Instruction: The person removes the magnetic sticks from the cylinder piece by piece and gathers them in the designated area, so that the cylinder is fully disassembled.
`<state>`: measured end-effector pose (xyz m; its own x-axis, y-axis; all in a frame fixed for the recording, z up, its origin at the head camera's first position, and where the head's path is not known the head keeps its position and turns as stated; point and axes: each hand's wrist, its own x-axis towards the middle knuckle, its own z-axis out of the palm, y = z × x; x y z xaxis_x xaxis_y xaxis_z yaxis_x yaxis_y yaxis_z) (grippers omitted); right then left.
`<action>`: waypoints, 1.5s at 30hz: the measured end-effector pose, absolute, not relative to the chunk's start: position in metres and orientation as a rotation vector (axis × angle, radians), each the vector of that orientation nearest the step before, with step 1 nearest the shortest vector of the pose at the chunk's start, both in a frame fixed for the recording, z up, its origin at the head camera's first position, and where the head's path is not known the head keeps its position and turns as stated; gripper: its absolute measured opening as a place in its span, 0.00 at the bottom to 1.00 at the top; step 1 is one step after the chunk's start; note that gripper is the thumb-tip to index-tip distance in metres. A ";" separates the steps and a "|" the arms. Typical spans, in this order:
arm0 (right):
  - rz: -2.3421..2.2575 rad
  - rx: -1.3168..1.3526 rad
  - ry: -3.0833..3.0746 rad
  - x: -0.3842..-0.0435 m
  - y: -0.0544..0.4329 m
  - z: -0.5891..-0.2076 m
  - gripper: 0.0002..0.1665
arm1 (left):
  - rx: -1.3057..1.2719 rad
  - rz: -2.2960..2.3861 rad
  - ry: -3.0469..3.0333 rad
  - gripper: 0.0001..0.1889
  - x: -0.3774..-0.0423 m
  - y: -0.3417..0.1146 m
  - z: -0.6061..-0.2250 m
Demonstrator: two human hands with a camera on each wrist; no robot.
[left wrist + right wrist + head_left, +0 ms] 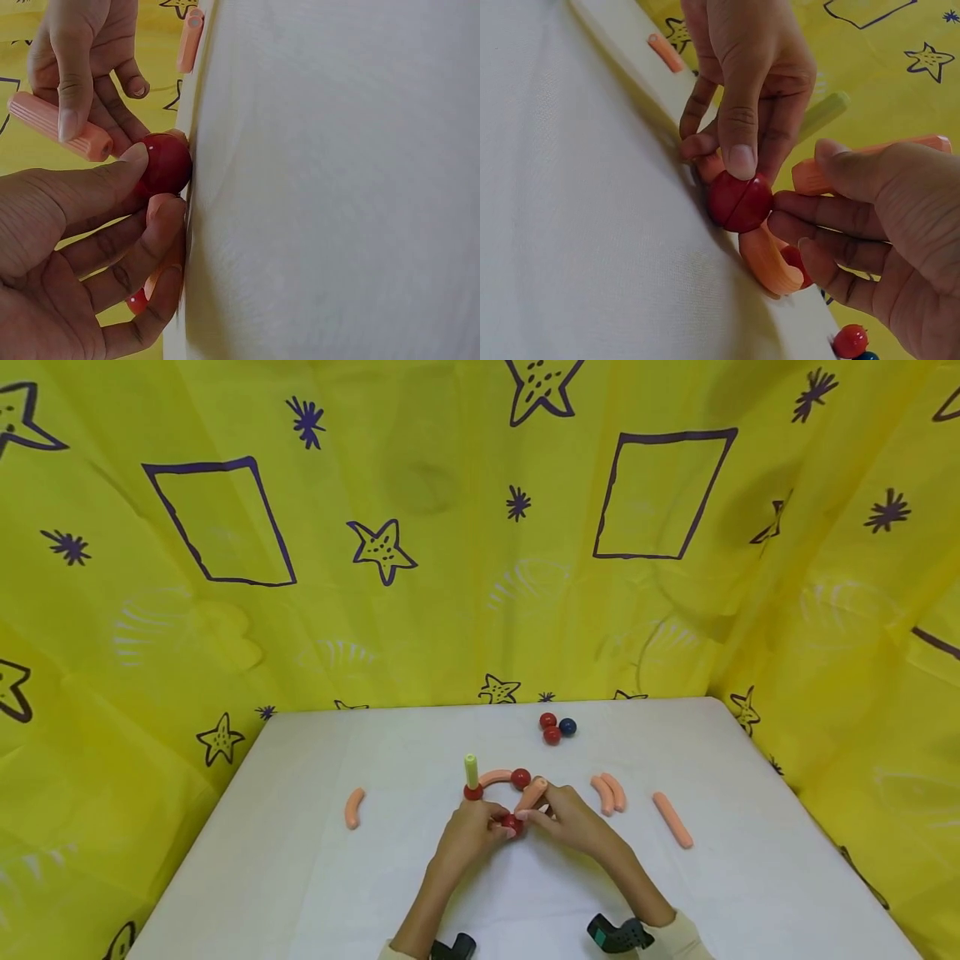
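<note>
My left hand (471, 833) pinches a red ball (513, 824) at the near side of a ring lying on the table. Curved peach sticks (769, 262) run into this ball from either side. Farther round the ring are another red ball (521, 778) and a curved peach stick (495, 776). A light green stick (471, 770) stands upright in the ring's left red ball (472, 792). Between thumb and fingers, my right hand (576, 820) holds a straight peach stick (56, 127), tilted over the ring. Its lower end is close to the pinched ball.
Two red balls (548, 721) and a dark blue ball (567, 727) sit near the back of the white table (315, 893). Two curved peach sticks (609, 793) and a straight one (672, 820) lie on the right. Another curved stick (354, 808) lies left.
</note>
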<state>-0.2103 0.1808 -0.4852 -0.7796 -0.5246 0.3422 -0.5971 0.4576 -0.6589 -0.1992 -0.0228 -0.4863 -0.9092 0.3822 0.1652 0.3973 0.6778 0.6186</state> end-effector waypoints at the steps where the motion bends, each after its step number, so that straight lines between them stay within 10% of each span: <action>1: 1.232 1.001 -2.607 -0.210 0.181 -0.485 0.05 | -0.668 -1.061 -2.857 0.05 -0.199 -0.023 -0.486; 45: 1.664 0.020 -2.586 -0.204 0.296 -0.449 0.32 | -0.567 -1.121 -2.925 0.07 -0.194 -0.019 -0.484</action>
